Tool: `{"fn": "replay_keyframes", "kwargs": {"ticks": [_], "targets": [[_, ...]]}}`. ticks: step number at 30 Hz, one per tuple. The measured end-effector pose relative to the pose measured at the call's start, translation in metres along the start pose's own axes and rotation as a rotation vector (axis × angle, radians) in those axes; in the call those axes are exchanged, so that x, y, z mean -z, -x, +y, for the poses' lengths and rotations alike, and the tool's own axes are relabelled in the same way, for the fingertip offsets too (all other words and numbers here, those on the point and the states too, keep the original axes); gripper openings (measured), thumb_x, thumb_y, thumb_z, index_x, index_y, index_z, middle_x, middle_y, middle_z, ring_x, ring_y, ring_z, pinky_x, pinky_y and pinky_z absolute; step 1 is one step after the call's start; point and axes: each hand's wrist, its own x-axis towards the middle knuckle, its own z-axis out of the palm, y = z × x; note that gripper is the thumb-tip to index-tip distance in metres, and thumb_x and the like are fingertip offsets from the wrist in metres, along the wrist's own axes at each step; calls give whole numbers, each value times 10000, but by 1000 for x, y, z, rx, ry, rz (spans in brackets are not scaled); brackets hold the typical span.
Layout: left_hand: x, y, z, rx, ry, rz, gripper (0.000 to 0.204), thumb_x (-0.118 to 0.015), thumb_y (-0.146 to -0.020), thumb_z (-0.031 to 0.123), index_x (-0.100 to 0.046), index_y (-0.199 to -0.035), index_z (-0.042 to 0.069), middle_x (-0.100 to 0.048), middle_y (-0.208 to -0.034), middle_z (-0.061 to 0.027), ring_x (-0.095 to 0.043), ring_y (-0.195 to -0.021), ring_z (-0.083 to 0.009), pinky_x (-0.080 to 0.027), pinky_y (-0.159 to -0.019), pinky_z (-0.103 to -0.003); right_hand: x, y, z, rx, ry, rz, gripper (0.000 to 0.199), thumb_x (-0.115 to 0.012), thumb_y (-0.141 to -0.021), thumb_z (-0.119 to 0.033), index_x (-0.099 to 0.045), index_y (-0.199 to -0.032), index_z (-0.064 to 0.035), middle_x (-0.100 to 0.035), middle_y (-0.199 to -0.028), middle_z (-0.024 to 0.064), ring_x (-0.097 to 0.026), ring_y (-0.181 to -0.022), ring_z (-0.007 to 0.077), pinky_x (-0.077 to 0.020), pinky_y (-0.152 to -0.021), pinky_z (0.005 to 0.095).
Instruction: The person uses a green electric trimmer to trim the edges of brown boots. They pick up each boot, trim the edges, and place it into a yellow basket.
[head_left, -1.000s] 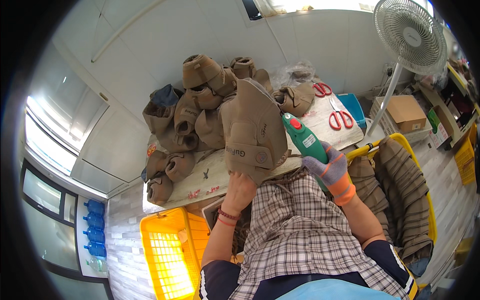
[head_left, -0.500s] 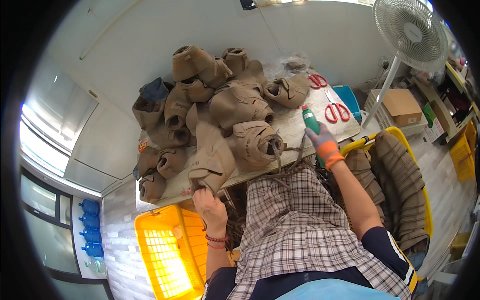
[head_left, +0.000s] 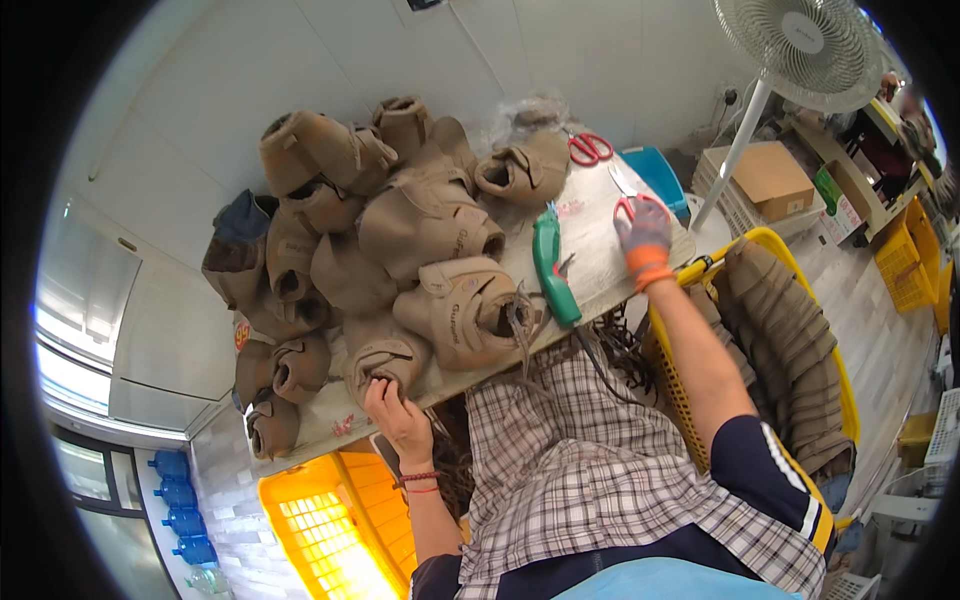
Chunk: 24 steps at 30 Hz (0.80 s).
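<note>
My left hand [head_left: 400,415], bare with a red bead bracelet, pinches the edge of a brown shoe upper [head_left: 385,350] at the table's front edge. My right hand [head_left: 645,240], in a grey and orange glove, closes over the red handles of a pair of scissors [head_left: 625,200]; its palm hides part of them. A green hand-held cutting tool [head_left: 552,268] lies on the table between my hands. Beside it, another brown shoe upper [head_left: 470,310] has a dark strip trailing from its opening.
Brown shoe uppers [head_left: 410,225] are heaped on the table [head_left: 600,245]. More scissors [head_left: 590,149] lie farther back near a blue bin [head_left: 655,180]. A yellow basket of stacked uppers [head_left: 835,365] stands right; another yellow basket [head_left: 330,520] is at lower left. A white fan [head_left: 800,40] rises behind.
My right hand has let go of the green tool, now lying on the table, and moved right onto the scissors. The upper in my left hand has been lowered onto the table edge.
</note>
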Motion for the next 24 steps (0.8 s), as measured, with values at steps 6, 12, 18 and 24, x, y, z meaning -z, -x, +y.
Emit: {"fn": "replay_keyframes", "kwargs": {"ticks": [6, 12, 18, 24], "targets": [[9, 3, 13, -3, -101, 82, 442, -608, -776, -59, -507, -1197, 31, -420, -1325, -174, -360, -1293, -377, -322, -1075, -496, 6, -36, 24, -111, 172, -522, 379, -635, -820, -333, -607, -1075, -54, -646, -1056, 164, -630, -985, 334, -502, -850, 411], [14, 11, 21, 3, -159, 116, 422, -609, -834, 33, -502, -1241, 55, -379, -1384, -179, -337, -1312, -378, -289, -1092, -510, 64, -3, 41, -268, -242, -749, 346, -628, -751, -223, -615, -1010, 6, -663, -971, 183, -653, -910, 299, -523, -768, 344], [25, 40, 41, -14, -107, 112, 434, -576, -860, 48, -459, -1277, 6, -337, -1421, -197, -289, -1332, -387, -237, -1098, -500, 122, 204, 83, -569, -867, -432, 399, -672, -808, -137, -565, -1165, 5, -678, -981, 88, -636, -834, 142, -511, -736, 276], [3, 74, 77, -52, 175, -128, 386, -578, -813, 2, -528, -1194, -31, -418, -1344, -226, -370, -1272, -396, -294, -1070, -463, 75, 207, 70, -145, -436, -895, 495, -642, -778, -355, -554, -1213, -134, -670, -1008, 120, -652, -886, 312, -519, -757, 395]]}}
